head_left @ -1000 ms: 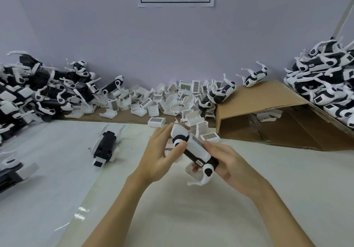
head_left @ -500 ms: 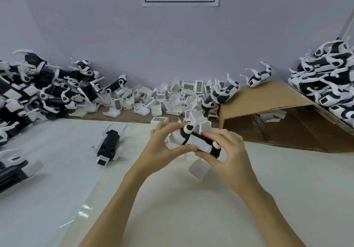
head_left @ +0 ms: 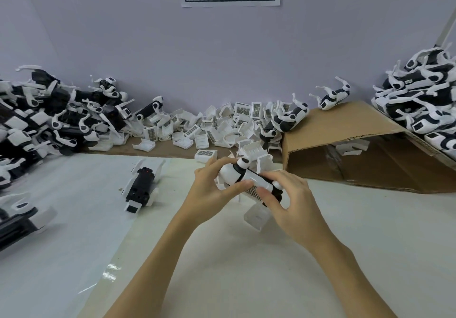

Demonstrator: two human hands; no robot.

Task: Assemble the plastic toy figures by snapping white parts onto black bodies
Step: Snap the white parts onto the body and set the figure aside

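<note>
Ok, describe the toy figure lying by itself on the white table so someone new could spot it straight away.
Start at the big heap of figures at the left along the wall, then come forward onto the white table. The lone figure lies flat there, left of the person's left hand. Unlike its piled neighbours, it lies apart, touching nothing else.
</note>
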